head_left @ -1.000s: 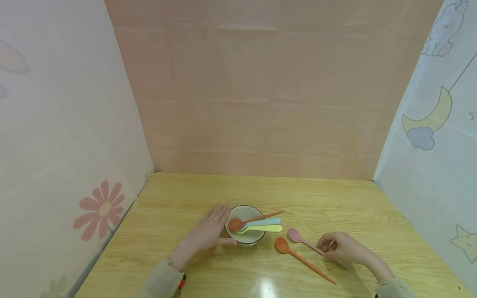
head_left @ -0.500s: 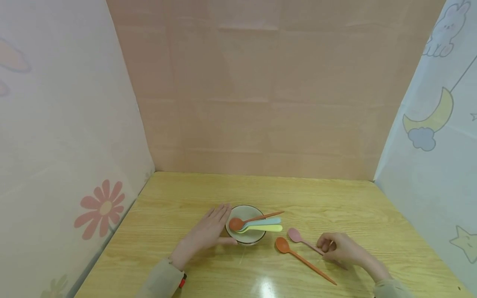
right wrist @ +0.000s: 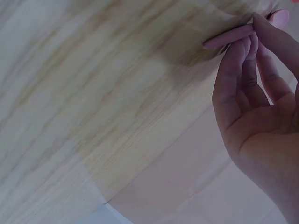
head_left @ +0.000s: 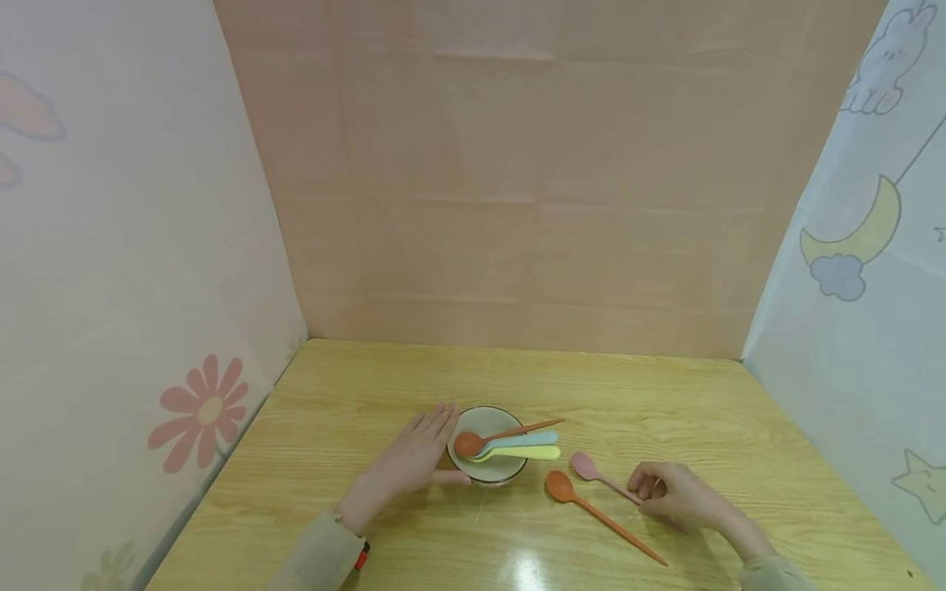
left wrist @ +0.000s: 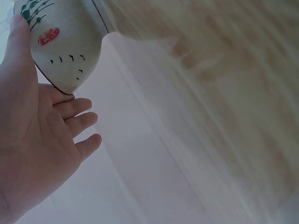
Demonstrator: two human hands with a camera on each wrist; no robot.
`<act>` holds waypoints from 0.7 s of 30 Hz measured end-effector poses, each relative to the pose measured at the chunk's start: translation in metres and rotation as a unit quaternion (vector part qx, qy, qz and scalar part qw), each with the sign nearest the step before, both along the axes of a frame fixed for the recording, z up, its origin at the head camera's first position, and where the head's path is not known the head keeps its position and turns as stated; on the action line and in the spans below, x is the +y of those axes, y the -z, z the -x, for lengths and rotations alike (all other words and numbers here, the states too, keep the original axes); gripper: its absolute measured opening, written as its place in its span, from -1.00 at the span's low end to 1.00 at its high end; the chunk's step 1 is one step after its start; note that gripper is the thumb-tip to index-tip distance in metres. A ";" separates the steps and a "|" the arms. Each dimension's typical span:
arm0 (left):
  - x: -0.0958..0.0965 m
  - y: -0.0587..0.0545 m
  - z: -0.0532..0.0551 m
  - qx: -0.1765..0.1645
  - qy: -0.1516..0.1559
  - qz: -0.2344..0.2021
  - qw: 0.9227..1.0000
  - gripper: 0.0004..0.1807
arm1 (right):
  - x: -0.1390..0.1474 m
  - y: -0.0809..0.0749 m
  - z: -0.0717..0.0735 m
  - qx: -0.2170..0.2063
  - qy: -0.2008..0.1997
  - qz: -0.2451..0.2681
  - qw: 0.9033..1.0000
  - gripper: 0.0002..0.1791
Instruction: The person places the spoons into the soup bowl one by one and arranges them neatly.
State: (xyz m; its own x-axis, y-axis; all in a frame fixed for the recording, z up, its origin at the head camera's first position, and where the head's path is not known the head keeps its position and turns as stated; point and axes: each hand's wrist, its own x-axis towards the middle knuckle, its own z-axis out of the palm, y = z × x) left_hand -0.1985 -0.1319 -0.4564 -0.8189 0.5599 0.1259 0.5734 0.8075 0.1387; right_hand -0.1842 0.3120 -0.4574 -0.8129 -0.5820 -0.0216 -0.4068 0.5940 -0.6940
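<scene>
A white bowl with a dark rim stands on the table, holding an orange spoon, a light blue spoon and a yellow spoon, whose handles stick out to the right. Against the bowl's left side rests my left hand, fingers extended and thumb apart. Its palm side and the bowl's painted outer wall show in the left wrist view. My right hand pinches the handle of a pink spoon between thumb and fingers; the handle lies low over the table.
Another orange spoon lies on the wooden table, between the bowl and my right hand. Printed white sheets stand at the left and right, with a plain pinkish-brown sheet at the back.
</scene>
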 end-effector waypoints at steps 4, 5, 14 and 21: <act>0.000 0.000 0.000 -0.003 0.000 0.000 1.000 0.19 | 0.000 0.001 0.000 -0.001 0.007 -0.007 1.000 -0.82; 0.000 0.000 0.001 -0.001 -0.001 0.002 1.000 0.19 | 0.000 0.001 0.001 0.002 0.008 -0.011 1.000 -0.82; 0.000 -0.001 0.001 0.004 -0.001 0.007 1.000 0.19 | 0.001 -0.003 0.001 0.003 0.009 -0.028 1.000 -0.86; 0.000 0.000 0.001 0.011 0.004 0.003 1.000 0.19 | 0.000 -0.005 0.000 0.015 0.009 -0.029 0.999 -0.88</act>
